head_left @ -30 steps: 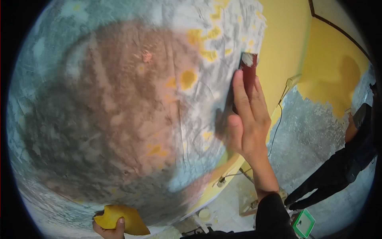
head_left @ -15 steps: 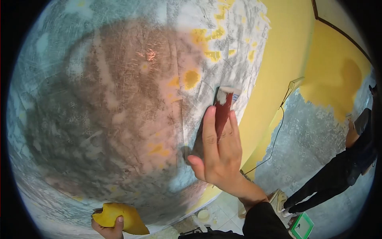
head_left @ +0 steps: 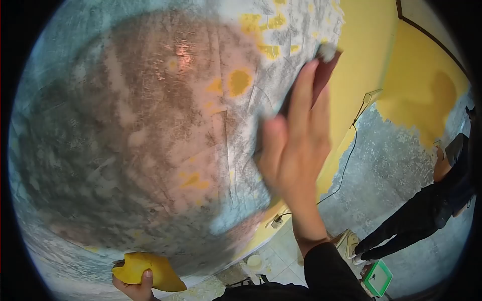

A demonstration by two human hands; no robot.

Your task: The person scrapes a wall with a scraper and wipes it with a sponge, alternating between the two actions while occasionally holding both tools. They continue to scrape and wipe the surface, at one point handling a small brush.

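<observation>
My right hand (head_left: 301, 145) presses a reddish-brown piece of sandpaper (head_left: 325, 75) against the wall (head_left: 221, 145), its fingers long and nearly straight over it. White dust or paint marks the sandpaper's upper end. Motion blurs this hand, mostly at the thumb. At the lower left, my left hand (head_left: 136, 291) grips a bent yellow sheet (head_left: 150, 271), thumb on its front; part of the hand is cut off by the frame. The wall under my right hand is patchy white and grey, with yellow paint spots (head_left: 240, 83).
Solid yellow paint (head_left: 359, 55) covers the wall to the right. A cable (head_left: 346, 165) hangs past the corner. A person (head_left: 427, 200) in dark clothes stands near the far grey-and-yellow wall. On the floor are a green-rimmed tray (head_left: 379, 278) and a round pale container (head_left: 255, 262).
My right hand has slid up and to the right along the wall with the sandpaper, reaching the edge of the yellow paint. My left hand and the yellow sheet have barely moved.
</observation>
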